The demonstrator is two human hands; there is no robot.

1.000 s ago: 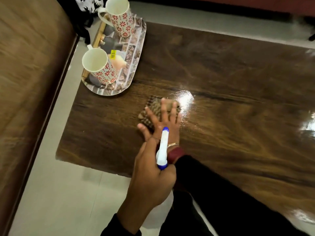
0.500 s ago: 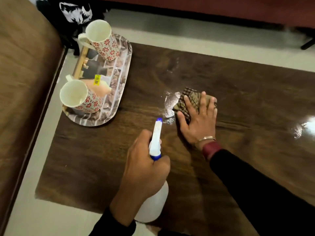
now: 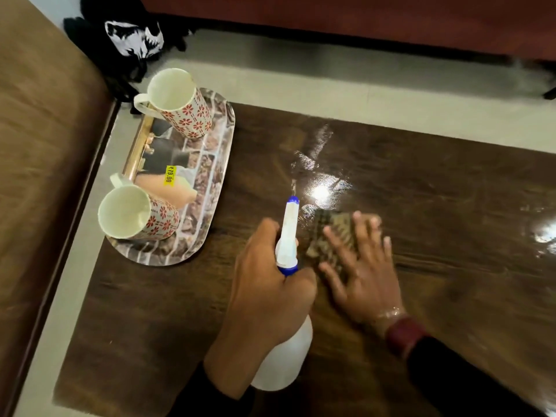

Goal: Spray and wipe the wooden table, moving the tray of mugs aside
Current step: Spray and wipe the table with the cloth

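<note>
Left fingers [image 3: 265,236] grip spray bottle [image 3: 288,233]; right fingers [image 3: 340,245] flat on cloth [image 3: 334,228]. We judge mid-wipe; counter [image 3: 421,164] under tray [image 3: 156,261], left of fingers, not yet wiped.

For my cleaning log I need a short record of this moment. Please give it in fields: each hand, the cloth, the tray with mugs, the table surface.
left hand: grips the spray bottle, nozzle pointing away over the table
right hand: fingers spread flat, pressing on the checked cloth
tray: at the far left corner of the wooden table
mugs: two, upright on the tray, far mug and near mug, apart
surface: shiny wet streaks just beyond the cloth
</note>
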